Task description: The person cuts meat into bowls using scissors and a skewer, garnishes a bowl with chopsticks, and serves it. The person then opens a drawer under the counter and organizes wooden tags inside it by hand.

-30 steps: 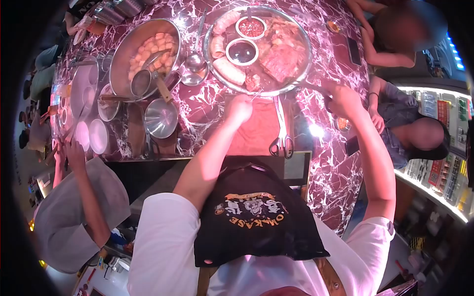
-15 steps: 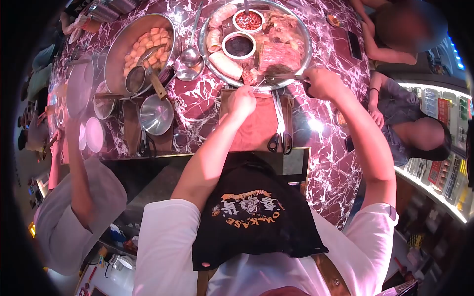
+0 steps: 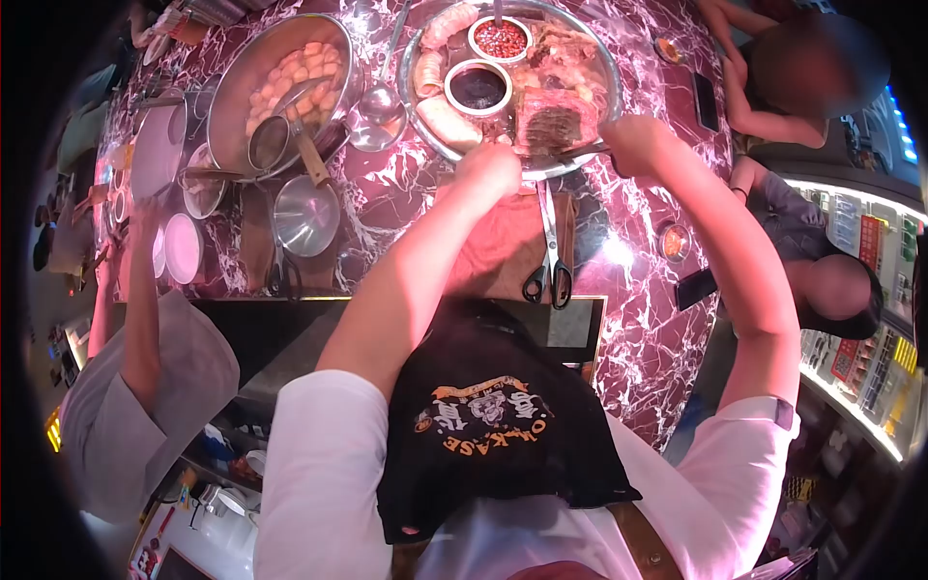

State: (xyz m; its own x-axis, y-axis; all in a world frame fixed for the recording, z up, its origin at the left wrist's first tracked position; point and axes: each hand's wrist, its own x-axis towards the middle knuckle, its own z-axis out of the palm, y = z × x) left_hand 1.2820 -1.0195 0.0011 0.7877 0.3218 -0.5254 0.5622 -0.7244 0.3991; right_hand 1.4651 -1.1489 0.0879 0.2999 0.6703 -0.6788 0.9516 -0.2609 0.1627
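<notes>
My right hand [image 3: 633, 145] is closed round the handle of a knife [image 3: 577, 153], whose blade lies low over the front right of a round metal tray [image 3: 615, 82]. Beside the blade is a large piece of meat [image 3: 556, 121] with a dark face. At the tray's front edge my left hand [image 3: 491, 169] is closed, and what its fingers hold is hidden. The tray also bears a bowl of dark sauce [image 3: 478, 87], a bowl of red chilli [image 3: 500, 39] and pale rolled pieces [image 3: 448, 123]. Scissors [image 3: 549, 261] rest on a reddish-brown cloth [image 3: 493, 256] in front.
At the left stand a big pot [image 3: 220, 106] of cubed food, ladles [image 3: 378, 104], a metal bowl [image 3: 306, 215] and white bowls [image 3: 183, 247]. A co-worker's arm [image 3: 142, 319] reaches in there. People [image 3: 773, 208] sit at the right near phones [image 3: 696, 288].
My left hand has moved a little right along the tray's front edge. The knife has come in beside the meat, whose dark face now shows.
</notes>
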